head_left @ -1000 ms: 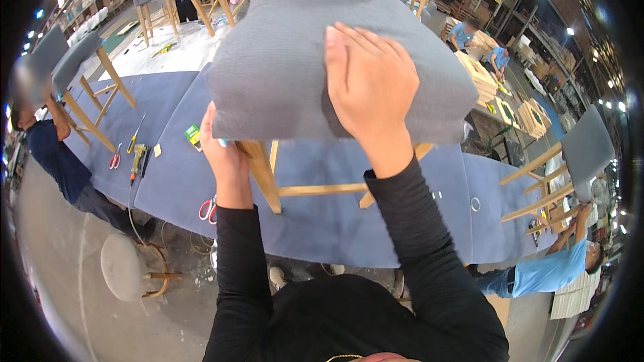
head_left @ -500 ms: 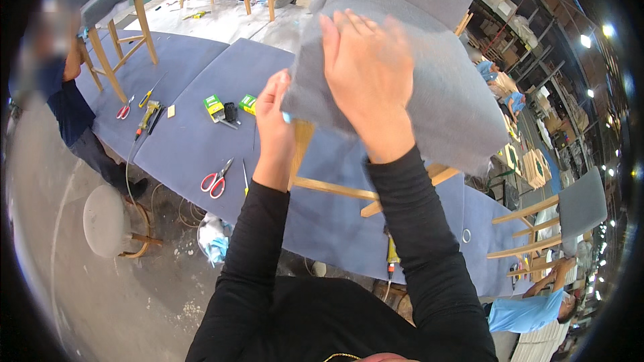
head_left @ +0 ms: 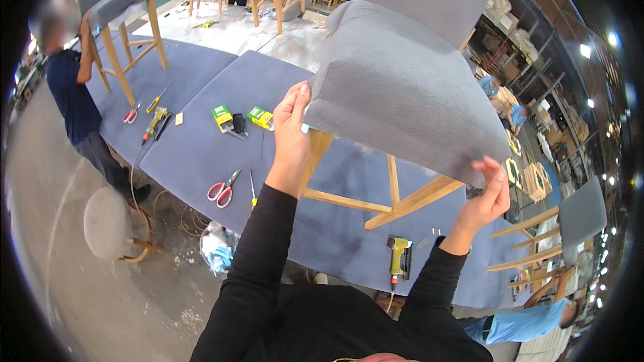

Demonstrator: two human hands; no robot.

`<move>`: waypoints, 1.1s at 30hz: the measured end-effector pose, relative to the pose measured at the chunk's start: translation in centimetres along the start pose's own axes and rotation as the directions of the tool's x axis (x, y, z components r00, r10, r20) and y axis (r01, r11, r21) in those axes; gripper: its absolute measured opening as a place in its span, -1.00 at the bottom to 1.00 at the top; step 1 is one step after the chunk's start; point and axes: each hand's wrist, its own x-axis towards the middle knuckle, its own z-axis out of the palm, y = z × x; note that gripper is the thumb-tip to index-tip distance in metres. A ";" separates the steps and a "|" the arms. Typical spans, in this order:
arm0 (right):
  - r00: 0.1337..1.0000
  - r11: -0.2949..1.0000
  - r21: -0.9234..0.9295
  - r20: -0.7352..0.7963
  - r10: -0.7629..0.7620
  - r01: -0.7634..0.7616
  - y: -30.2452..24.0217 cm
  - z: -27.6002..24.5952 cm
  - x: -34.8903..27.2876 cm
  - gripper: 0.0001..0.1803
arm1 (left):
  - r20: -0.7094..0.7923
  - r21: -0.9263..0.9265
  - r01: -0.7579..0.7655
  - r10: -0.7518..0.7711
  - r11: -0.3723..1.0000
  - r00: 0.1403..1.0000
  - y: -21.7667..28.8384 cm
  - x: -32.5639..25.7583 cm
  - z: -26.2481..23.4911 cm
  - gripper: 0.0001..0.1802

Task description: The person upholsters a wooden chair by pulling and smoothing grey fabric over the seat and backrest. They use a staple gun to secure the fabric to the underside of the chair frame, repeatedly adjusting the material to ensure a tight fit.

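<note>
Grey chair is up on the desk, seat and back already covered; left hand clamps one front corner, right hand half-curled at the other, grip unclear; can't tell from here what remains.

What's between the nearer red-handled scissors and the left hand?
In the head view, a thin yellow-handled tool on the blue work surface sits between the scissors and the left hand.
</note>
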 end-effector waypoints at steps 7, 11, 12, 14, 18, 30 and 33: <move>0.716 0.755 0.400 -0.277 0.640 -0.520 11.6 -12.0 0.0 -0.72 | -0.023 -0.008 0.046 -0.047 0.999 0.999 0.1 -1.0 2.5 -0.80; 0.816 0.807 0.184 -0.043 0.577 -0.561 11.5 -9.5 -0.5 -0.72 | -0.029 0.187 -0.003 0.009 0.982 1.000 1.0 -0.4 -0.7 -0.79; 0.784 0.767 0.222 -0.018 0.620 -0.602 10.9 -8.9 -0.5 -0.69 | -0.020 0.201 0.010 -0.006 0.980 1.000 1.2 -0.3 -1.4 -0.78; 0.716 0.652 0.342 0.098 0.691 -0.677 11.8 -8.8 -1.0 -0.61 | -0.037 0.219 0.029 -0.022 0.975 0.999 1.5 -0.2 -2.0 -0.75; 0.694 0.529 0.536 0.161 0.701 -0.658 12.6 -8.3 -0.4 -0.58 | -0.125 0.258 0.066 -0.035 0.964 0.991 1.5 0.6 -2.8 -0.65; 0.892 0.872 0.189 0.104 0.440 -0.452 14.8 -7.1 6.3 -0.50 | -0.193 0.265 0.052 0.000 0.963 0.981 1.0 -0.2 -0.6 -0.57; 0.989 0.946 0.293 -0.015 0.149 -0.138 10.7 -8.1 9.1 -0.60 | -0.188 0.255 0.065 -0.017 0.965 0.982 1.4 -0.3 -0.8 -0.57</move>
